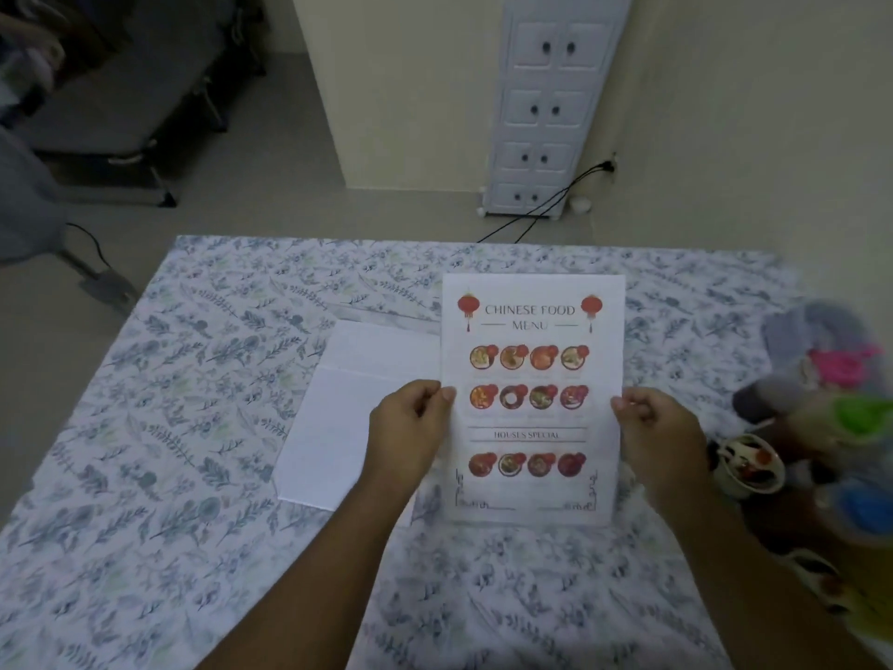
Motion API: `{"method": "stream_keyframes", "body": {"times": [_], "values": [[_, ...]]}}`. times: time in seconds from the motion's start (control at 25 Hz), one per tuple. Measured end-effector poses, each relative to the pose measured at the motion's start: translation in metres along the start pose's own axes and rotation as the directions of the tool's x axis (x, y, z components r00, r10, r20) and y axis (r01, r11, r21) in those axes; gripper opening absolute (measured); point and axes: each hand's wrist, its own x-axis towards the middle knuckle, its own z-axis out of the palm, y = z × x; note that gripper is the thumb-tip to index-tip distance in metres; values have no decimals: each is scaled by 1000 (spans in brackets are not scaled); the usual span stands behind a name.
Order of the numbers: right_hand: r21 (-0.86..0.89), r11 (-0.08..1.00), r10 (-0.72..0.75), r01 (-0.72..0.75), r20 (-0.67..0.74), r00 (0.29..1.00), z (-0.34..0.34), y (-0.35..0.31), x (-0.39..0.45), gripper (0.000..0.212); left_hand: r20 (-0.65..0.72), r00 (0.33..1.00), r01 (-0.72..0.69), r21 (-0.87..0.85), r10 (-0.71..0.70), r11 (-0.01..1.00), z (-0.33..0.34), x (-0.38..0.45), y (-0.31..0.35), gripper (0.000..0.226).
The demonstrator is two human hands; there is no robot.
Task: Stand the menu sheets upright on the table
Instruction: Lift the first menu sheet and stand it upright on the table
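A printed menu sheet [530,418] headed "Chinese Food Menu", with rows of round dish pictures, is held facing me over the middle of the table. My left hand [410,427] pinches its left edge at mid-height. My right hand [657,432] pinches the right edge at the same height. Its bottom edge is close to the floral tablecloth [169,427]; whether it touches I cannot tell. Blank white sheets [348,408] lie flat on the cloth just left of the menu, partly behind my left hand.
A blurred heap of colourful items [831,418] and a small patterned cup [746,464] crowd the table's right edge. Beyond the far edge stand a tall white drawer cabinet [546,108] with black cables, and a dark chair [125,99] at the far left.
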Motion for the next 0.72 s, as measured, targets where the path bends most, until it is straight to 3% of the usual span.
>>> {"method": "stream_keyframes", "body": {"times": [0.2, 0.52, 0.72], "values": [[225, 973, -22, 59, -167, 986, -28, 13, 9, 4, -96, 986, -138, -48, 133, 989, 52, 2, 24, 24], [245, 958, -116, 152, -154, 981, -27, 38, 14, 26, -233, 957, -204, -104, 175, 974, 83, -16, 2, 20], [236, 958, -127, 164, -166, 978, -25, 42, 16, 12, -248, 947, -225, -67, 203, 972, 81, -12, 1, 20]]}}
